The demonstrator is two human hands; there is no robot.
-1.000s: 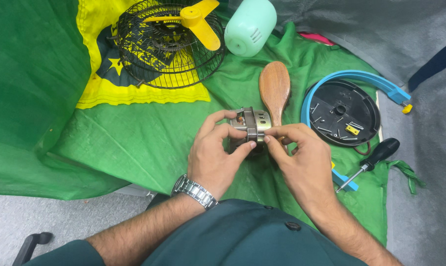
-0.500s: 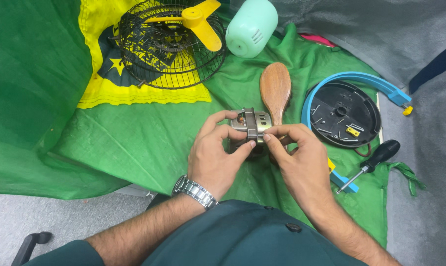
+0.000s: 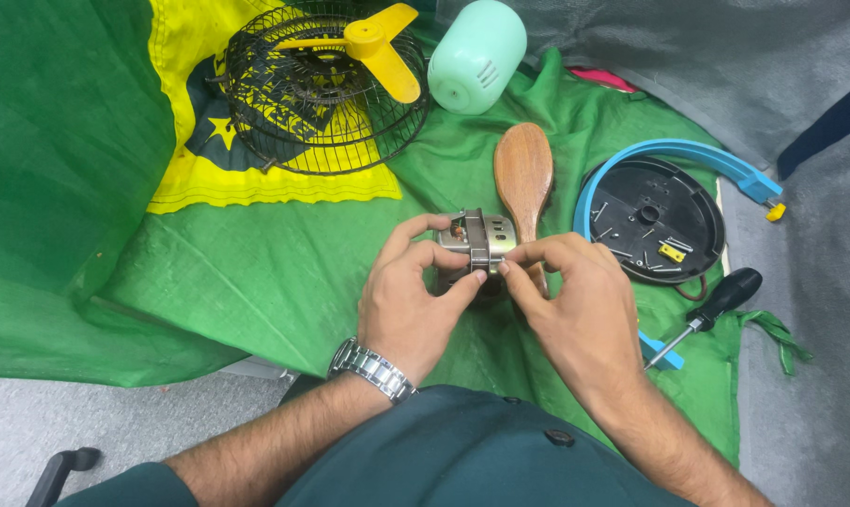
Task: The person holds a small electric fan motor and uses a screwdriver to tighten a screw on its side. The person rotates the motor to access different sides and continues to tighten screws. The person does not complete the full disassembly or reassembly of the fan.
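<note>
Hands meet at the centre of the head view, both clamped on a small metal fan motor (image 3: 476,242) held just above a green cloth (image 3: 256,272). Left hand (image 3: 411,296) grips the motor from 8 o'clock, thumb and forefinger closed around its silver casing and dark central band; a steel wristwatch (image 3: 372,368) sits on that wrist. Right hand (image 3: 575,300) approaches from 4 o'clock, its fingertips (image 3: 511,266) pinched together on the motor's right end.

Directly behind the motor, at 12 o'clock, lies a wooden brush (image 3: 524,174), its handle running down until the hands hide it. At 10 o'clock from the motor rests a black wire fan guard (image 3: 323,94) with a yellow fan blade (image 3: 373,42) lying on it, over a yellow patch of the cloth. A pale green plastic housing (image 3: 476,54) lies at 12 o'clock, beyond the brush. At 3 o'clock sits a round black base plate (image 3: 652,221) holding loose screws, partly ringed by a blue plastic arc (image 3: 697,155). A black-handled screwdriver (image 3: 711,308) lies at 4 o'clock, just beside the right wrist, near the base plate.
</note>
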